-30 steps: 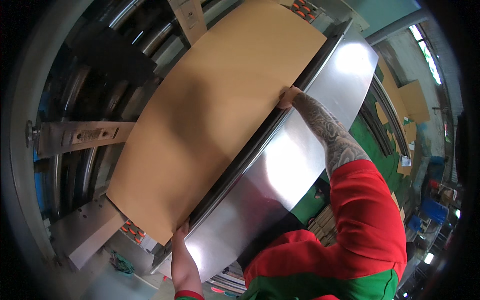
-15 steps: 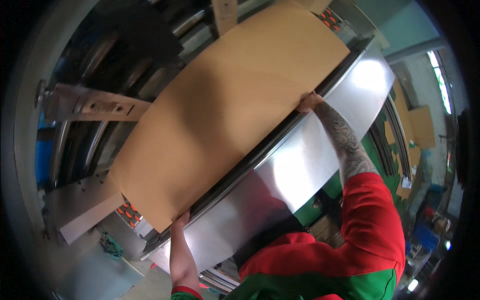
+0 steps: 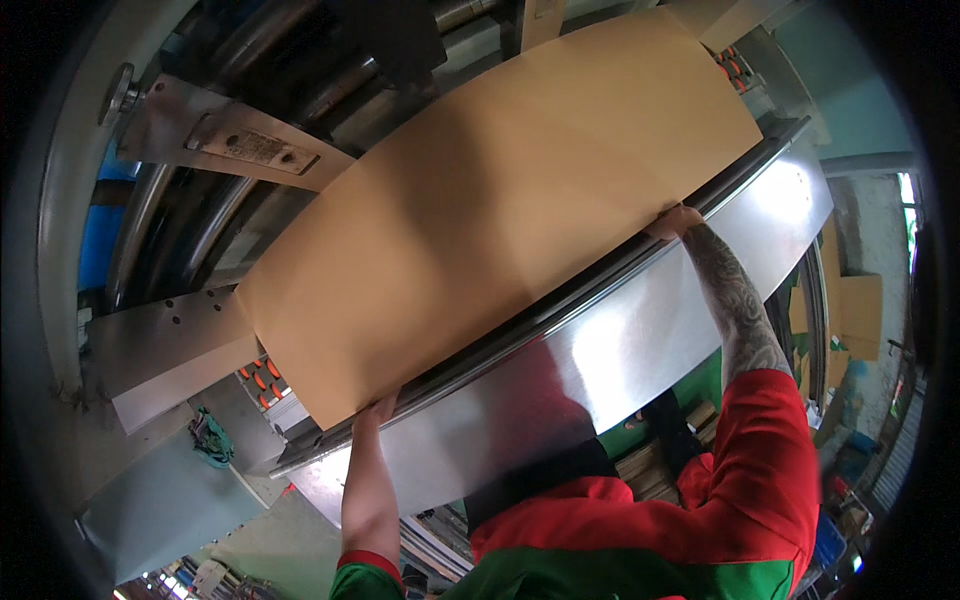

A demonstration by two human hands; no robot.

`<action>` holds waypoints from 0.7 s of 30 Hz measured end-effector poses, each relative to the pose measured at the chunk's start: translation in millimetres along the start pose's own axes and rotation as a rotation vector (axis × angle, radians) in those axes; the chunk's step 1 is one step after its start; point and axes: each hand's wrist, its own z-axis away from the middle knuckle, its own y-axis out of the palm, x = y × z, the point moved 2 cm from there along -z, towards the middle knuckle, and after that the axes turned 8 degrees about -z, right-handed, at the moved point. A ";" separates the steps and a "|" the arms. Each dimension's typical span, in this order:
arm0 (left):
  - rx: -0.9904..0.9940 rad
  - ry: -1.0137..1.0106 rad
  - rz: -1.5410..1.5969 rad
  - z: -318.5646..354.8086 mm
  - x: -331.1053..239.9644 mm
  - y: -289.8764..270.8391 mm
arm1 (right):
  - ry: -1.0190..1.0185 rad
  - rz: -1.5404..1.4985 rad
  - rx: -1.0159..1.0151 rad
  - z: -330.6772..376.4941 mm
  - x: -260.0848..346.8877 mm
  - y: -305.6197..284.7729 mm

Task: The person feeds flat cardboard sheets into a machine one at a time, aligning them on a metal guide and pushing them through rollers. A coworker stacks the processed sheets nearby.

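Note:
A large, flat brown cardboard sheet (image 3: pixel 560 170) lies across the machine bed in front of me. My left hand (image 3: pixel 375 412) grips its near edge close to the left corner, with the fingers partly hidden. Farther right along the same edge, my right hand (image 3: pixel 674 222) is closed on the cardboard. Both hands sit at the dark gap between the sheet and a shiny metal apron (image 3: pixel 480 420), whose raised lip (image 3: pixel 545 325) runs beside the cardboard edge.
Flat metal arms, one of them a slotted bar (image 3: pixel 250 140), reach toward the sheet's far side over dark rollers (image 3: pixel 145 225). Orange rollers (image 3: pixel 262 382) flank the sheet's left end. A green cord bundle (image 3: pixel 210 438) lies at lower left. Cardboard pieces (image 3: pixel 858 315) stand at far right.
The view has turned, so the sheet and machine appear shifted and less steeply slanted. Both hands keep about the same places on the cardboard's near edge.

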 end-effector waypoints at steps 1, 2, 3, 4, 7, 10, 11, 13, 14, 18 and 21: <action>-0.059 0.053 0.016 -1.2 0.4 1.0 | -0.034 0.011 -0.012 -3.4 -0.2 0.6; -0.060 0.087 0.011 -2.7 1.2 1.8 | -0.064 0.053 -0.047 -3.7 -3.0 0.7; -0.040 0.101 -0.006 -4.4 2.2 2.6 | -0.092 0.096 -0.083 -5.5 -4.5 1.8; -0.027 0.116 -0.006 -6.4 2.7 2.0 | -0.122 0.170 -0.147 -6.0 -7.2 2.0; 0.095 0.045 0.005 -12.1 5.6 0.7 | -0.131 0.210 -0.232 -15.7 -17.6 4.0; 0.121 -0.019 0.032 -15.5 7.9 3.2 | -0.127 0.423 -0.294 -37.5 -28.5 9.5; 0.028 0.044 -0.023 -16.1 6.8 3.9 | -0.132 0.537 -0.325 -46.0 -30.5 10.8; -0.061 0.076 -0.060 -16.9 5.6 5.9 | -0.185 0.586 -0.358 -55.4 -36.5 8.5; -0.053 0.047 -0.044 -16.1 6.6 7.3 | -0.190 0.547 -0.342 -57.9 -39.1 7.6; 0.153 -0.048 -0.019 -15.4 6.3 6.5 | -0.125 0.550 -0.237 -55.9 -39.5 4.8; 0.134 0.039 -0.047 -8.5 6.8 -3.2 | -0.084 0.560 -0.195 -40.6 -33.3 -5.7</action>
